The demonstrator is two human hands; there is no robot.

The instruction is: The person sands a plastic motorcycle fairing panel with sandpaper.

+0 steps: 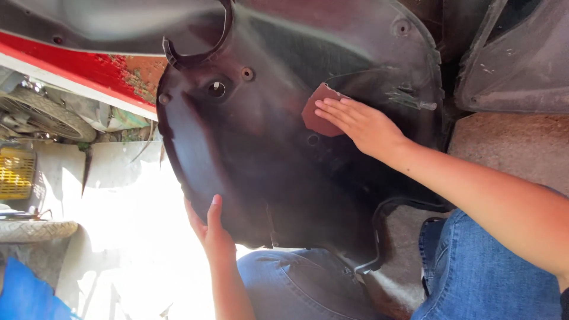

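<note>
Sandpaper point(320, 115) lies flat under right hand point(361, 124) fingers, against dark panel point(267, 166).

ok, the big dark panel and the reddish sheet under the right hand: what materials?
Dark panel: looks like moulded plastic, semi-gloss black, with formed holes and soft sheen. Reddish sheet: probably sandpaper, matte and thin with cut edges, pressed flat under the right hand.

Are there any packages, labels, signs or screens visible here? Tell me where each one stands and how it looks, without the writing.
None show.
Nearest in kind: a yellow slotted crate at the left edge.
The right hand presses a reddish-brown sheet flat on the dark plastic panel; no print shows on the sheet.
The left hand grips the panel's lower edge.
</note>
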